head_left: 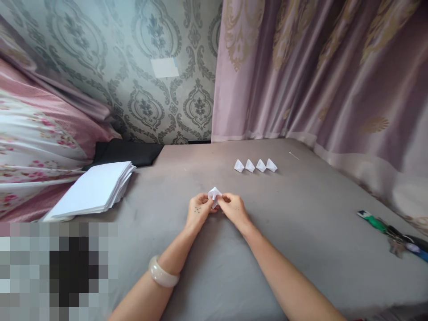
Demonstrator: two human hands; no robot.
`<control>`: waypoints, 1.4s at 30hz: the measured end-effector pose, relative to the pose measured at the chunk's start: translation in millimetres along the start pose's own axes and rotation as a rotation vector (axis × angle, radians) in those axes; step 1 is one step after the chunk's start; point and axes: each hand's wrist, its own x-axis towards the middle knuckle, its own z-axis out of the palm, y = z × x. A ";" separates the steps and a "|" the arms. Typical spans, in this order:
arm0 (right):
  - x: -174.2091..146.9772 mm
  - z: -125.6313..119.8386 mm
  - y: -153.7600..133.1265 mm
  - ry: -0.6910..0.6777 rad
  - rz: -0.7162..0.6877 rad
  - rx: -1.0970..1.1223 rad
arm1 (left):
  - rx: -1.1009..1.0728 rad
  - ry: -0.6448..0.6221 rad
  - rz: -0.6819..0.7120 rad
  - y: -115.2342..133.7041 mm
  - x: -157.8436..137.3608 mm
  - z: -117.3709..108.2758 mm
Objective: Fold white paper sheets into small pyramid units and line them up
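Note:
Both my hands meet over the middle of the grey-covered table, gripping one small piece of folded white paper (215,192) between them. My left hand (199,210), with a pale bangle (163,273) further down that arm, pinches the paper's left side. On the other side, my right hand (234,208) pinches it with the thumb on top. The paper's upper point sticks up above the thumbs; its lower part is partly covered by fingers. Beyond my hands to the right, several folded white paper shapes (250,166) stand in a row, each with a pointed top.
A stack of white paper sheets (96,185) lies at the left, with a black folded item (129,153) behind it. Keys with a green tag (377,224) rest near the right edge. Curtains (254,89) hang along the table's back and right side.

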 end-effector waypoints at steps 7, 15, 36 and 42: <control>-5.4 4.2 -2.5 0.015 -0.013 -0.128 | 0.323 0.032 0.075 -7.6 3.4 -5.2; -3.9 4.2 0.6 0.050 -0.079 -0.336 | 0.430 0.065 0.069 -11.4 6.1 -3.1; -11.9 -9.8 -5.3 -0.103 -0.205 -0.342 | -0.003 -0.004 0.142 -3.3 10.9 -10.5; -26.5 -8.0 -17.6 -0.026 -0.431 -0.522 | 0.020 0.161 0.189 -14.6 27.1 -23.9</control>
